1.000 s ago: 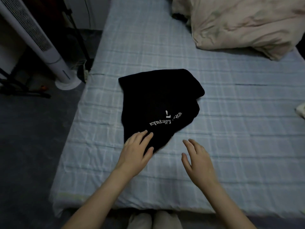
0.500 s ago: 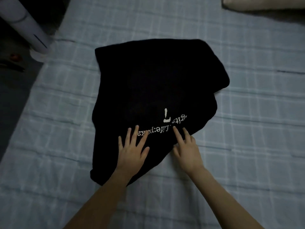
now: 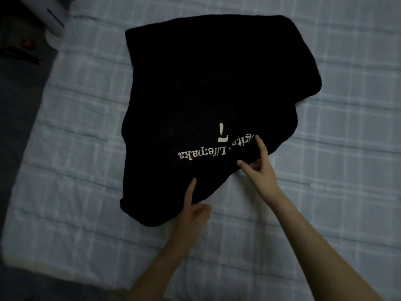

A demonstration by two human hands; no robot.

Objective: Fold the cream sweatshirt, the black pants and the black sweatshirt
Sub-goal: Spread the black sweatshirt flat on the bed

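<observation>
Grip sits on the near edge of the black sweatshirt (image 3: 206,83), part-folded on the bed (image 3: 86,148): left hand (image 3: 193,211) and right hand (image 3: 260,170) each pinch it, forefinger on top, seemingly to lift it into another fold.

Filmed in dim, cool, bluish light. Rendered the black sweatshirt (image 3: 206,94) as one flat dark mass, nearly without fold detail; kept only its white print (image 3: 208,152) readable, a little soft. Showed the checked sheet (image 3: 347,127) palest to the right of the sweatshirt and greyer to its left, falling to near black on the floor (image 3: 15,105) further left. Smeared by motion blur at the white fan base (image 3: 55,20) up-left of the sweatshirt and along the sheet edge down-left of it. Curved the sheet lines far from the sweatshirt, as through a wide lens.
</observation>
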